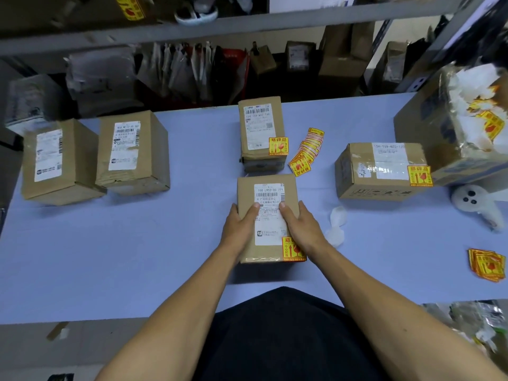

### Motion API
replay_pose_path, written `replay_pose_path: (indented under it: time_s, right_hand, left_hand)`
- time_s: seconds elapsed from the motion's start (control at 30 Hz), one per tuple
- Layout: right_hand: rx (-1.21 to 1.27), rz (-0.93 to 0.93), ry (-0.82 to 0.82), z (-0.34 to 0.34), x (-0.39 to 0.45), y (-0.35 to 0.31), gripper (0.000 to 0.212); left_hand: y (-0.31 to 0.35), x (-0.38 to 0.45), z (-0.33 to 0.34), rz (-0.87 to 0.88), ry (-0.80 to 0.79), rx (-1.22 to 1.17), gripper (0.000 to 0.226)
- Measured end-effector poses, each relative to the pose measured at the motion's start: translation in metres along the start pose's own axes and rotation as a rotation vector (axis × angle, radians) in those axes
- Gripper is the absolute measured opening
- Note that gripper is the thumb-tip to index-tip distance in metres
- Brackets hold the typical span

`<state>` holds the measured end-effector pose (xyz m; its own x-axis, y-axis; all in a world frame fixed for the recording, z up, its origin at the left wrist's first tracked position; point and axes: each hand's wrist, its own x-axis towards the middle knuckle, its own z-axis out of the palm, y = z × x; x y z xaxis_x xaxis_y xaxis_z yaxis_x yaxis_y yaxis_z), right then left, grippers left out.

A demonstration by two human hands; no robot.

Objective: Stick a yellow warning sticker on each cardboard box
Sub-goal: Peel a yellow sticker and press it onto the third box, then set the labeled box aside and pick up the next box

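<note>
Head view: both hands (270,228) grip the near box (268,193), the right hand half-hiding its yellow sticker (288,250).

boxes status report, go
Both hands, left and right, grip near box, its sticker on. Two left boxes unstickered. Nothing blocking.

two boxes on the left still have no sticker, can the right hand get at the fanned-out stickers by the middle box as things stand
Probably yes, once it lets go. The right hand now grips the near box together with the left hand. The fanned stickers lie uncovered on the table, ahead and slightly right, with nothing between.
</note>
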<state>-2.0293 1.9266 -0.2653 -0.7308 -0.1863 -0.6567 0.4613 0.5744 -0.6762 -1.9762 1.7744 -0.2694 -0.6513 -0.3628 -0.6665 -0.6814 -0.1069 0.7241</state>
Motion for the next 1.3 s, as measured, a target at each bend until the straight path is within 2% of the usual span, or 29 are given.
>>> replay_pose_path:
  time_s: [0.13,0.27,0.37,0.5,0.67,0.9,0.97,1.1,1.2,1.3]
  right_hand:
    - [-0.048,-0.002,0.001,0.007,-0.011,-0.002,0.078]
    - [-0.088,-0.040,-0.068,0.034,-0.027,-0.012,0.077]
    - [-0.104,-0.112,-0.096,0.060,-0.028,-0.037,0.066]
    - [-0.058,-0.186,-0.078,0.081,-0.014,-0.079,0.057]
    - [0.021,-0.206,-0.094,0.090,0.029,-0.131,0.061]
    - [0.022,-0.138,-0.079,0.089,0.098,-0.187,0.074]
    - [0.026,-0.107,-0.097,0.088,0.115,-0.195,0.075]
    - [0.016,-0.035,-0.111,0.090,0.145,-0.206,0.077]
    - [0.000,0.006,-0.097,0.094,0.162,-0.213,0.074]
    - [-0.026,0.009,-0.085,0.097,0.175,-0.218,0.072]
  left_hand:
    - [-0.007,-0.007,-0.008,-0.014,0.012,-0.027,0.043]
    - [-0.019,-0.022,-0.042,-0.020,0.063,-0.075,0.039]
    - [-0.017,-0.026,-0.077,0.002,0.116,-0.151,0.032]
    - [0.010,-0.008,-0.114,0.075,0.146,-0.202,0.031]
    - [0.057,0.039,-0.144,0.098,0.141,-0.202,0.040]
    - [0.112,0.114,-0.156,0.023,0.083,-0.143,0.064]
    - [0.119,0.133,-0.157,0.013,0.081,-0.128,0.058]
    - [0.127,0.163,-0.156,0.002,0.123,-0.100,0.031]
    - [0.131,0.178,-0.157,-0.010,0.131,-0.055,0.033]
    - [0.134,0.190,-0.156,0.002,0.163,-0.008,0.045]
